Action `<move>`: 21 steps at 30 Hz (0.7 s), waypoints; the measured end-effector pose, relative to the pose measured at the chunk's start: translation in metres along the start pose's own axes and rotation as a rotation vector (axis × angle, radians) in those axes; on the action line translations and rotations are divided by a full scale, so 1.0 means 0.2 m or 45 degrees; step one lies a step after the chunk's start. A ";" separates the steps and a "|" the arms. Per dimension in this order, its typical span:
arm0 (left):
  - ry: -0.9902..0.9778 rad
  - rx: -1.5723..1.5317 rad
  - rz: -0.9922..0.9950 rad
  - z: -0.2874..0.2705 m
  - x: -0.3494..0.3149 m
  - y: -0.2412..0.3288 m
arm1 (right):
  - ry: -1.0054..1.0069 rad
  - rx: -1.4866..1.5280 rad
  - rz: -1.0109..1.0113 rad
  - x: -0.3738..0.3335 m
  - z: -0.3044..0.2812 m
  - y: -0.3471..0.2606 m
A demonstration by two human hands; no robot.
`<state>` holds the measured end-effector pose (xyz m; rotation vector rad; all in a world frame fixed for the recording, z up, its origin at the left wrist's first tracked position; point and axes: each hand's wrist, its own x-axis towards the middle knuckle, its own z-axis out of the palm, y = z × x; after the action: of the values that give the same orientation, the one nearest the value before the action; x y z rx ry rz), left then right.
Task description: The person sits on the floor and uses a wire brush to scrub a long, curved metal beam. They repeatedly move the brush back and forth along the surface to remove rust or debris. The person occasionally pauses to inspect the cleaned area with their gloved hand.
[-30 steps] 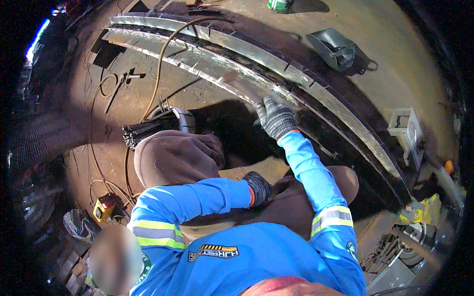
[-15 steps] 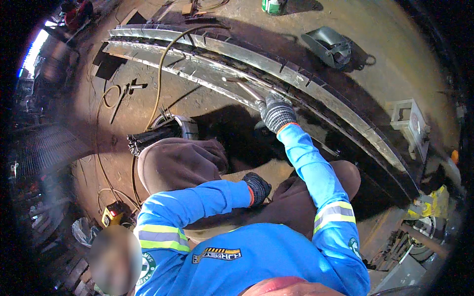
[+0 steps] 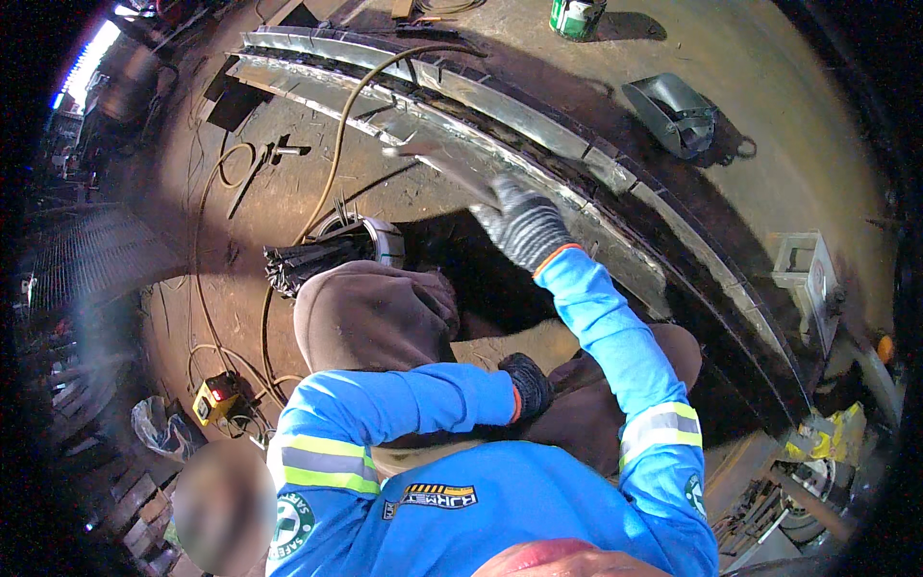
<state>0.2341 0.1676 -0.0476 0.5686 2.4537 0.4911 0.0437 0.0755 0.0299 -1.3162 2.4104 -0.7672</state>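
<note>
That long curved metalwork [image 3: 500, 101] sweeps across the floor [image 3: 274, 192] in front of you, from far left down to near right, with a tan hose [image 3: 338, 159] looping over its left part. The dark welding mask [image 3: 673, 115] sits beyond it, off to the right; on the left, just past your left knee [image 3: 375, 313], there's a pale container [image 3: 389, 240] with dark rods [image 3: 293, 266] poking out leftward. And here's the hammer [image 3: 452, 173], blurred, its head pointing far and left from your grip, its handle running nearly parallel to the metal's near edge! The head shows right over that edge; touching or apart, I can't tell. Your right hand [image 3: 524, 226] has it, gloved fingers wrapped round the handle, clearly the nearer one to the metal. Your left hand [image 3: 527, 387] sits near, well apart from the metal, fingers apparently curled; how tightly, or round what, I can't tell.
</note>
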 end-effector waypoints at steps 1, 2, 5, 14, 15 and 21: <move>0.004 0.005 0.006 0.05 0.03 0.02 | 0.034 -0.017 -0.064 0.01 -0.02 -0.07; -0.017 -0.025 -0.065 0.08 0.00 0.04 | 0.027 0.029 -0.182 0.03 0.00 -0.21; -0.063 -0.038 -0.078 -0.02 0.04 0.06 | 0.417 -0.043 -0.597 0.12 0.07 -0.20; -0.128 -0.051 -0.082 -0.15 0.07 0.08 | -0.090 -0.312 0.137 0.43 0.31 0.21; -0.127 -0.043 -0.075 -0.16 0.08 0.07 | -0.063 -0.341 0.117 0.41 0.27 0.21; -0.155 -0.067 -0.133 -0.13 0.06 0.05 | 0.024 -0.220 -0.050 0.35 0.32 0.10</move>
<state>0.2123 0.1759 -0.0283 0.4336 2.3337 0.4631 0.0232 0.0058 -0.0330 -1.4303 2.5207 -0.5952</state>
